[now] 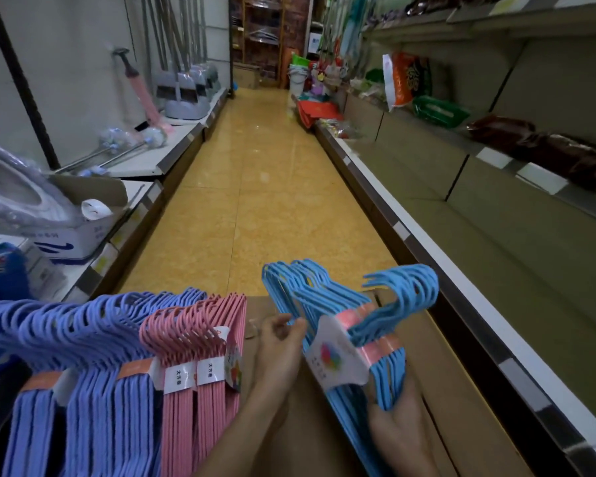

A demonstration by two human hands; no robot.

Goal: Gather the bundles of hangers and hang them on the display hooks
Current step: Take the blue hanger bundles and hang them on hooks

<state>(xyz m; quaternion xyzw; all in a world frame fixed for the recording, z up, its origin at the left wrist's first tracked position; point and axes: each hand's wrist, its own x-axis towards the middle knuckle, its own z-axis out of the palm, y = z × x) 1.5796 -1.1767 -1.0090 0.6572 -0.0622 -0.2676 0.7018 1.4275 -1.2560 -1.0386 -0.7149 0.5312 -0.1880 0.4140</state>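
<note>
A narrow shop aisle with a glossy yellow tiled floor [255, 187] runs between grey metal shelves [496, 187]. In the foreground, flat brown cardboard [279, 438] carries bundles of ribbed plastic hangers: lilac bundles [83, 366], pink bundles [200, 359] with white paper bands whose print is too small to read. The right hand [398, 428] grips the sky-blue bundle [351, 321] from below; the left hand [281, 342] pinches its wires, fingers curled.
</note>
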